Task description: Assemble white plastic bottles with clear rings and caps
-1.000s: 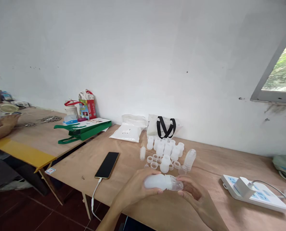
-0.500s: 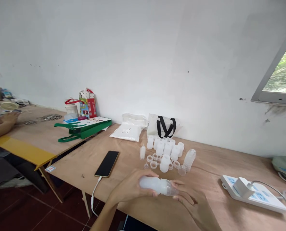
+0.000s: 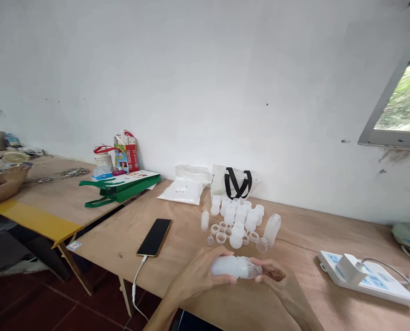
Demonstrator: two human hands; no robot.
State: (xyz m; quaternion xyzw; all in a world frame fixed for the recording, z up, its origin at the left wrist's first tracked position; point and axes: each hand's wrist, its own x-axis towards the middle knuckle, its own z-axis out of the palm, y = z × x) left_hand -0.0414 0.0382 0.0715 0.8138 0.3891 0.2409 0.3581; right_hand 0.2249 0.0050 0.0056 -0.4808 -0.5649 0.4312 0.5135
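Observation:
A translucent white baby bottle (image 3: 225,266) lies on its side in the air above the table's front edge. My left hand (image 3: 203,269) is wrapped round its body. At the other end, the fingers of my right hand (image 3: 272,273) pinch the clear cap (image 3: 253,268), which covers the bottle's top. Behind my hands stand several milky bottle bodies (image 3: 240,214) in a cluster. In front of them lie several screw rings (image 3: 221,237) and a clear cap (image 3: 262,245). A leaning stack of clear caps (image 3: 272,228) stands on the right, and a small stack of nipples (image 3: 205,219) on the left.
A black phone (image 3: 154,237) on a white cable lies left of my hands. On the right is a white power strip (image 3: 367,278) with a plug. White plastic packs (image 3: 184,189) and a bag with black handles (image 3: 219,181) rest by the wall. Another person's arm (image 3: 8,181) reaches over the left table.
Both my hands and the bottle have shifted slightly to the right in view. My right fingers have closed in more on the cap. The parts on the table stay put.

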